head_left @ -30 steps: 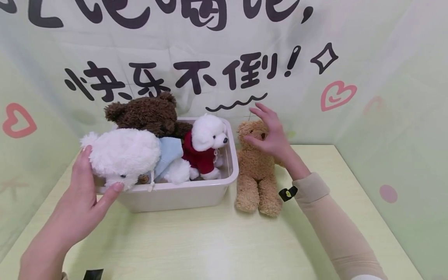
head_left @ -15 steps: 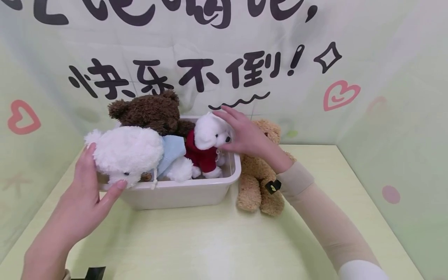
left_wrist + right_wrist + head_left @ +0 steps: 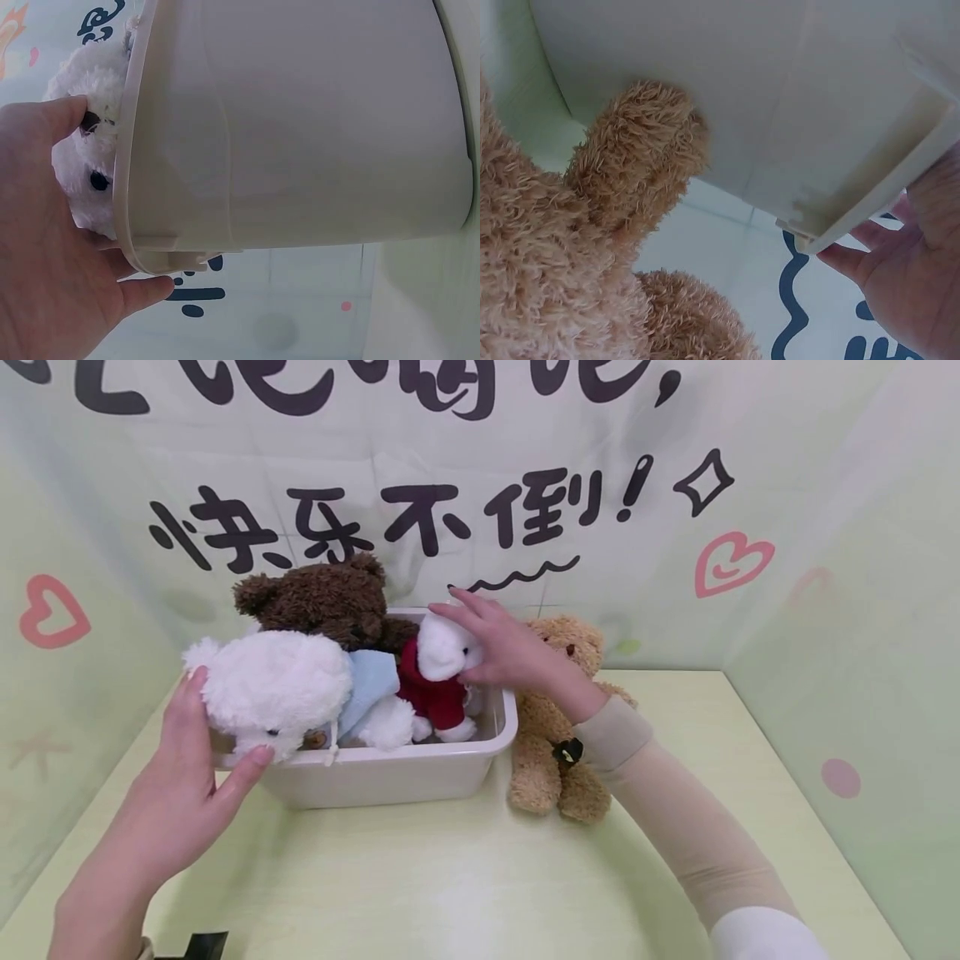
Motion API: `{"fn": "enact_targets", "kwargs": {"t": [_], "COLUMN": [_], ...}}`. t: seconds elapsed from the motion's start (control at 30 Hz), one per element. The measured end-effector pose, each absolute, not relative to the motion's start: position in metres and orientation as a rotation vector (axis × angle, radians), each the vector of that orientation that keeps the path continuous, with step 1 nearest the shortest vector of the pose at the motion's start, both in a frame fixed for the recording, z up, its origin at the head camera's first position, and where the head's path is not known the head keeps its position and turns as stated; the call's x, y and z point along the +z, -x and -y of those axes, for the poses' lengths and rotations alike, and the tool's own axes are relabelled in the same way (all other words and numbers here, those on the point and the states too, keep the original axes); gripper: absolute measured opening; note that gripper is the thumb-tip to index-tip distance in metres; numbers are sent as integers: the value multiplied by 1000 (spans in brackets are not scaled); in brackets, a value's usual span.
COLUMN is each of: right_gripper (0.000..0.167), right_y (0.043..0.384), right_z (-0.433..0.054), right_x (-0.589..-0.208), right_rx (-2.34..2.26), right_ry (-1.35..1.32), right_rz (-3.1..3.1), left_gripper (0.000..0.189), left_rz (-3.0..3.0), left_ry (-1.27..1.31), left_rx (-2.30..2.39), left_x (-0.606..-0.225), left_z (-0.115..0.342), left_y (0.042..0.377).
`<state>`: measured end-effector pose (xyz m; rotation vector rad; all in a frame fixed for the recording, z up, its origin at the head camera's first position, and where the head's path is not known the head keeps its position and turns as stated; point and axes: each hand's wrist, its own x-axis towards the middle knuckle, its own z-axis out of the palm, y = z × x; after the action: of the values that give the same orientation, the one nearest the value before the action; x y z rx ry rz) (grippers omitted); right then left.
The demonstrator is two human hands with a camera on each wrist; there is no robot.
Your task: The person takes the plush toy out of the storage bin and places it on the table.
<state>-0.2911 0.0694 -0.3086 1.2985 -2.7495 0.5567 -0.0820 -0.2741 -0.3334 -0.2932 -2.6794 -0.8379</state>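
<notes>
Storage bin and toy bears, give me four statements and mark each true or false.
The dark brown bear and the white bear in red are inside the bin. True.
The left hand holds the dark brown bear. False: it touches the white toy in light blue.
The tan bear is beside the bin. True.
The right hand is at the tan bear's feet. False: it is at the head of the white bear in red.

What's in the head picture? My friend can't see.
The left hand touches a fluffy white toy; the right hand is at a white toy in red. Both toys share a bin with a brown bear. A tan bear sits outside.
</notes>
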Motion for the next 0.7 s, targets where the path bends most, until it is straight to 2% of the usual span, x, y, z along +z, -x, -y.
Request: {"fn": "enact_targets", "kwargs": {"t": [0.23, 0.53, 0.7], "right_gripper": [101, 84, 80], "right_y": [291, 288, 287], "right_z": [-60, -62, -66], "right_x": [-304, -302, -302], "right_rx": [394, 269, 227], "right_ry": [-1409, -1562, -1600], "right_rz": [2809, 2678, 2563], "left_gripper": [93, 92, 91], "left_rz": [2663, 2642, 2636], "left_ry": [311, 331, 344], "left_rx": [-852, -853, -858], "left_x": [-336, -337, -336], "left_z": [275, 274, 273], "left_y": [82, 83, 84]}}
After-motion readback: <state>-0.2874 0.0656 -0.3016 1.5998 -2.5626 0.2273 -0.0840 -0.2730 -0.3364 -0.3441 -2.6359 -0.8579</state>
